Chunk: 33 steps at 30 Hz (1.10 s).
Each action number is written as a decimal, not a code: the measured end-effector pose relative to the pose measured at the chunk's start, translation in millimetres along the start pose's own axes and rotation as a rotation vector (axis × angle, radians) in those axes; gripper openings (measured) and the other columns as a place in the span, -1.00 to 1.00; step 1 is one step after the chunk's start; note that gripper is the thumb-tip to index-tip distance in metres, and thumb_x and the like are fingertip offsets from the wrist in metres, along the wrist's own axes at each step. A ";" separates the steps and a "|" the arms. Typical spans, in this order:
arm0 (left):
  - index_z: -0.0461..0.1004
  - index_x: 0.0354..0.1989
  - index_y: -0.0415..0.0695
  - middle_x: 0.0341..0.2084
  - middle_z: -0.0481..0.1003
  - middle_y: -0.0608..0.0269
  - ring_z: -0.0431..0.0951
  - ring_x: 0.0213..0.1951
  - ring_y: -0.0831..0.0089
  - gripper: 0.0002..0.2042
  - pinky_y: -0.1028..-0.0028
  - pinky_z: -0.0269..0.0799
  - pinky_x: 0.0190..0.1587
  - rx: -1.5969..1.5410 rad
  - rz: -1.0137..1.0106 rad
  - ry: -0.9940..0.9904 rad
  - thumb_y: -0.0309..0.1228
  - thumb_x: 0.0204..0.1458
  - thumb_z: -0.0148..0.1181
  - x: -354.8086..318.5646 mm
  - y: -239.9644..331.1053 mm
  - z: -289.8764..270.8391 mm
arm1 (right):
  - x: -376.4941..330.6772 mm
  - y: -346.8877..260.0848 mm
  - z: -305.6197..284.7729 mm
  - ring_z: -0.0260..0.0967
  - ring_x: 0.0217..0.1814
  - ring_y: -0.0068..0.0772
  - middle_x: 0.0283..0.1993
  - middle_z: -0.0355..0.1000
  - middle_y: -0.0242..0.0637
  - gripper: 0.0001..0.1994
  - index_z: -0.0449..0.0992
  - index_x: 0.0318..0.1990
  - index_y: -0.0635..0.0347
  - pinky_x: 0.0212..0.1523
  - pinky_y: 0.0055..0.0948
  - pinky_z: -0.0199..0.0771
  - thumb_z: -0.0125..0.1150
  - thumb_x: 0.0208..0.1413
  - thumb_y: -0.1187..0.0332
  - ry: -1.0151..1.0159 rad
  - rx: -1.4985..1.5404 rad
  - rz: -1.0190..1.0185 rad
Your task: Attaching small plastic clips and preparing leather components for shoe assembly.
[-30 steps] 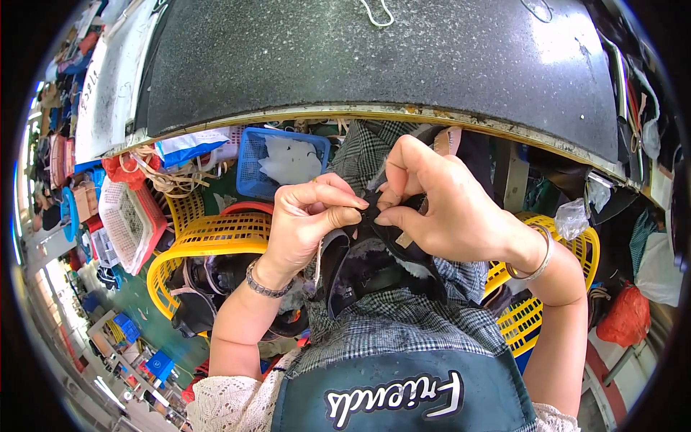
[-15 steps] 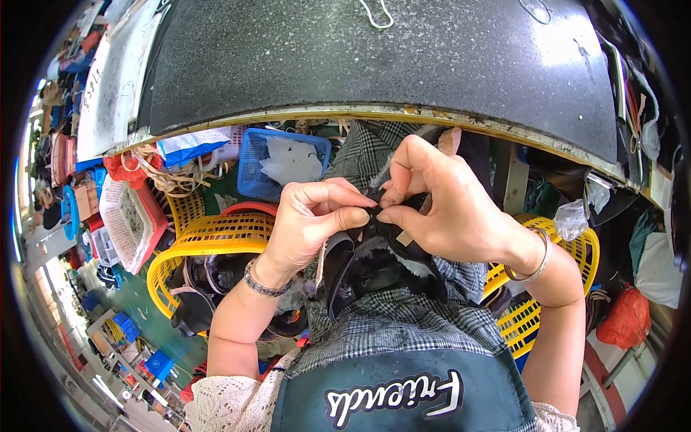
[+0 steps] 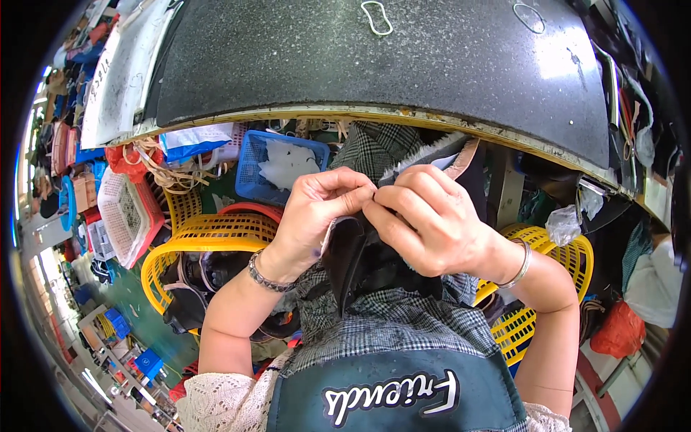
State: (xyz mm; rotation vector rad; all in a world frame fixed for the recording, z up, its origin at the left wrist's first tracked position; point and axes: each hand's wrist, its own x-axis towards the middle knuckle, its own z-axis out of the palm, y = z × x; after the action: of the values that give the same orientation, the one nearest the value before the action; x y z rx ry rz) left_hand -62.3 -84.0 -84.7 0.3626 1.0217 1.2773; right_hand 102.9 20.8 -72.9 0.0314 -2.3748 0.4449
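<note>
Over my lap lies a black fleece-lined piece [image 3: 385, 266], like a boot upper, bunched between my hands. My left hand [image 3: 313, 219] is closed, its thumb and forefinger pinching at the piece's top edge. Right against those fingertips, my right hand [image 3: 432, 223] is also closed, its fingers curled over the same spot and covering most of what lies under them. Whatever small part sits between the fingertips is hidden. Beyond my right hand, a flap with a pale fuzzy edge [image 3: 425, 155] and a tan strip sticks up toward the table.
A dark speckled tabletop [image 3: 288, 65] spans the far side, with a white loop [image 3: 376, 18] on it. Yellow baskets [image 3: 209, 234] flank my lap, the left one holding black pieces. Under the table edge stands a blue basket [image 3: 252, 169]. A red bag [image 3: 620, 322] hangs at right.
My right hand has turned over and curled its fingers, covering more of the black piece. My left fingers have risen slightly. The fuzzy-edged flap behind now shows more.
</note>
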 end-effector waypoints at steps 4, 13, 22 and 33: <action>0.58 -0.27 -0.23 -0.39 0.57 0.31 0.52 -0.32 0.62 -0.90 0.61 0.43 -0.22 -0.029 -0.032 0.054 -0.55 0.04 0.24 3.6 -3.5 -0.3 | -2.8 1.4 5.1 0.31 -0.36 -0.31 -0.38 0.34 -0.20 -0.61 0.48 -0.37 0.48 -0.35 -0.38 0.40 0.11 -0.50 0.43 0.064 -0.085 -0.021; 0.51 -0.22 -0.32 -0.35 0.54 0.29 0.47 -0.34 0.61 -0.84 0.64 0.36 -0.21 0.105 0.077 0.162 -0.52 0.04 0.20 12.3 9.9 -24.8 | -27.8 -45.8 -10.2 0.38 -0.30 -0.27 -0.29 0.42 -0.19 -0.66 0.52 -0.30 0.40 -0.25 -0.36 0.51 0.26 -0.34 0.41 -0.051 0.396 -0.067; 0.42 -0.03 -0.32 -0.10 0.50 0.10 0.48 -0.05 0.32 -0.47 0.35 0.40 0.03 0.147 -0.496 -0.035 -0.53 -0.29 0.40 -60.2 91.0 36.6 | 48.5 -22.5 -110.0 0.28 -0.51 -0.36 -0.41 0.39 -0.28 -0.70 0.53 -0.36 0.32 -0.56 -0.48 0.31 0.36 -0.39 0.54 -0.016 0.236 0.075; 0.46 0.02 -0.20 -0.13 0.54 0.16 0.54 -0.11 0.25 -0.61 0.34 0.37 0.02 1.170 0.762 0.316 -0.27 0.05 0.21 -33.6 30.6 86.5 | 58.2 -3.4 -48.9 0.40 -0.41 -0.24 -0.37 0.44 -0.20 -0.59 0.56 -0.31 0.36 -0.44 -0.42 0.47 0.18 -0.53 0.63 0.623 -0.165 0.099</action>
State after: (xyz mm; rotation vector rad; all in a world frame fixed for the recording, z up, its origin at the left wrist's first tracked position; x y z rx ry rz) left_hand -11.0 -79.2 -1.6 1.5947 1.9666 1.2642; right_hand 91.5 39.3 0.1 -0.2641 -1.7928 0.2530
